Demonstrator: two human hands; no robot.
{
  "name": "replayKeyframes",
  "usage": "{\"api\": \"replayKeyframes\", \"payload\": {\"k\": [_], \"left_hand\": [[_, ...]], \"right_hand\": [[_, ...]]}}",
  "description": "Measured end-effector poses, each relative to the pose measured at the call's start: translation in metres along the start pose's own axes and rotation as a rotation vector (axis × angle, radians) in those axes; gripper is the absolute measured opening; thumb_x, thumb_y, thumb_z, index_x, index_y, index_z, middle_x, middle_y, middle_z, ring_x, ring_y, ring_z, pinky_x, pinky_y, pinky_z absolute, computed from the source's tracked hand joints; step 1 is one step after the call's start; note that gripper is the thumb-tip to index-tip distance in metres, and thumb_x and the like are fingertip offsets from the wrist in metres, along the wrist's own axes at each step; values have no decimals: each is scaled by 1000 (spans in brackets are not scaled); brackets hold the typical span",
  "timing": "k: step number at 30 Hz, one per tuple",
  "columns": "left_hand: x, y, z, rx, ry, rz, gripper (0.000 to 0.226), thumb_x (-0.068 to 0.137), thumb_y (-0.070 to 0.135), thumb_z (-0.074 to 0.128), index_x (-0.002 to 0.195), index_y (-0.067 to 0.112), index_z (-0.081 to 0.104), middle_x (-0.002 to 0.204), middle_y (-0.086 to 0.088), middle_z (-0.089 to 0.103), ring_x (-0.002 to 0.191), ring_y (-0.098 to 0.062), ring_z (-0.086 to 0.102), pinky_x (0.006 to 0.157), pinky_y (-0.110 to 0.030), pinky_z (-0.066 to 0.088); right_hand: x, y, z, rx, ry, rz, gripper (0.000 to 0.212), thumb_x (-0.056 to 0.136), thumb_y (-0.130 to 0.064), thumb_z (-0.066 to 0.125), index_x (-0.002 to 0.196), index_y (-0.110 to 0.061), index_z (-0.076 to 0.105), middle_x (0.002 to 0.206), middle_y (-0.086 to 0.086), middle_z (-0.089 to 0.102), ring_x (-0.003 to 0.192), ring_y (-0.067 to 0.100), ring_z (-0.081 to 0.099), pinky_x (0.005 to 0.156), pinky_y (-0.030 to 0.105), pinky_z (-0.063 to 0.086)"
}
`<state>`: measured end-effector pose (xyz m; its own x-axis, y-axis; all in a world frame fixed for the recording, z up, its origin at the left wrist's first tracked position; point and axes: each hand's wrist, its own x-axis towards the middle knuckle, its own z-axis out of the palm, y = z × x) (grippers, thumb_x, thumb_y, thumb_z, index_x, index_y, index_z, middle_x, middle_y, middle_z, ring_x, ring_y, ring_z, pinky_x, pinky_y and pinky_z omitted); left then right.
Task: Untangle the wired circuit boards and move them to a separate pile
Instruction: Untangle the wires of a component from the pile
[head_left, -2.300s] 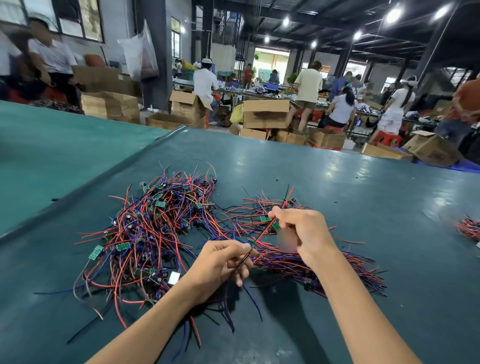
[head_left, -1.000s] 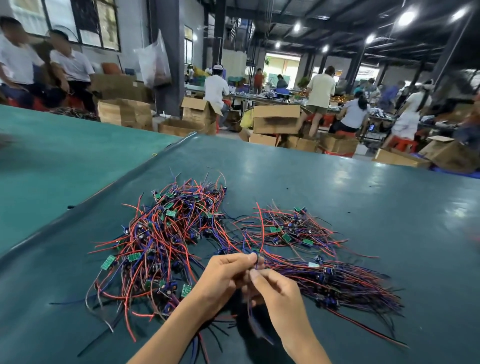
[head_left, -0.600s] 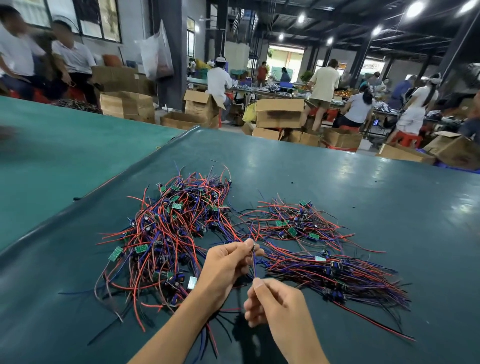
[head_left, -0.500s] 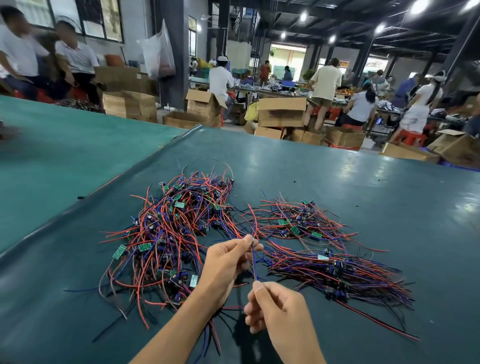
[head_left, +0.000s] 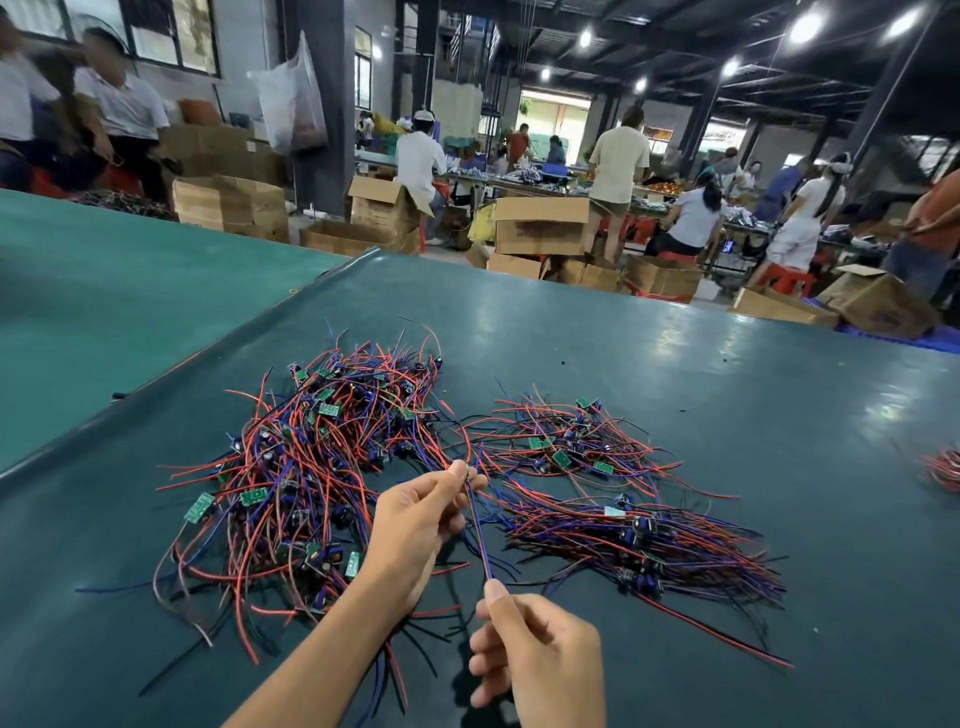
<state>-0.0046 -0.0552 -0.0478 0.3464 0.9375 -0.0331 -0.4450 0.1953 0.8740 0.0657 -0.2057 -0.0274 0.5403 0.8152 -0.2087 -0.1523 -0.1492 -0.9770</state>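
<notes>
A big tangled heap of red, blue and black wires with small green circuit boards (head_left: 311, 467) lies left of centre on the dark green table (head_left: 701, 405). Two looser piles lie to the right: a far pile (head_left: 566, 441) and a near, combed-out pile (head_left: 644, 540). My left hand (head_left: 415, 525) pinches the upper end of a thin blue-and-red wire pair (head_left: 479, 525) between thumb and fingertips. My right hand (head_left: 535, 654), nearer to me, pinches the same wire's lower end, so it runs taut between both hands above the table.
Another small bunch of red wires (head_left: 943, 470) lies at the table's right edge. A lighter green table (head_left: 104, 291) adjoins on the left. Beyond the far edge stand cardboard boxes (head_left: 540, 226) and several people at other benches.
My right hand has slid toward me along the wire, drawing it out straight and longer. My left hand stays pinching the wire's upper end. The piles lie as before.
</notes>
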Motion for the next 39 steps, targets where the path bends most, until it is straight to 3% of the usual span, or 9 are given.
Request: {"api": "replayKeyframes", "payload": {"k": [4,8,12,14,17,23,28,32,39], "left_hand": [[-1,6,3,-92,51,-14,30,85,35,70,88,5,76,100,-20,75,68,-11,59,57,-22,44],[-2,10,6,-92,39,-44,38,86,39,68,98,4,74,88,-11,75,60,-8,56,57,-20,46],[-2,8,6,-80,-71,-66,47,82,46,70,102,3,73,75,-5,67,55,-8,50,55,-21,45],[-2,7,4,-75,-176,-68,44,85,48,70,104,8,75,68,2,58,53,-8,44,55,-21,42],[-2,8,1,-107,-330,-105,41,84,51,72,101,14,77,61,6,49,56,-10,40,60,-26,39],[-9,10,4,-134,-565,-170,43,85,55,74,73,13,70,59,-1,49,79,-28,37,75,-44,40],[-15,13,5,-110,-605,-238,44,84,55,74,90,12,76,59,-1,56,61,-22,56,80,-41,41],[-16,13,4,-92,-567,-278,48,84,50,75,104,6,75,61,-3,60,54,-18,54,65,-30,48],[-18,17,6,-95,-582,-271,43,70,41,90,93,7,77,61,-6,63,53,-18,59,63,-30,51]], "right_hand": [[0,-7,2,-14,25,55,44,82,-42,77,61,-3,71,57,20,65,44,28,59,41,33,49],[12,-23,-13,-539,245,-246,75,83,-79,44,63,-12,69,56,-2,66,56,12,60,63,30,49],[39,-45,-19,-489,353,-508,56,96,-59,51,72,-10,67,60,9,56,60,20,51,64,28,46],[50,-56,-14,-411,195,-443,40,97,-41,60,76,-8,69,63,13,57,55,26,53,54,39,50],[57,-63,-3,-127,-70,-235,19,94,-24,67,83,-15,80,62,3,61,51,17,54,40,29,43],[55,-56,1,131,-288,-120,14,87,-27,73,98,-23,80,69,9,70,48,13,56,41,23,37],[56,-55,-4,147,-262,-138,28,69,-36,82,89,-17,79,81,15,73,53,24,59,41,23,34],[59,-55,-7,145,-142,-161,17,67,-34,87,75,-23,76,76,6,72,52,16,48,41,21,35],[58,-58,-10,219,-197,-127,19,65,-32,88,67,-24,70,72,8,67,51,14,46,43,23,37]]}}
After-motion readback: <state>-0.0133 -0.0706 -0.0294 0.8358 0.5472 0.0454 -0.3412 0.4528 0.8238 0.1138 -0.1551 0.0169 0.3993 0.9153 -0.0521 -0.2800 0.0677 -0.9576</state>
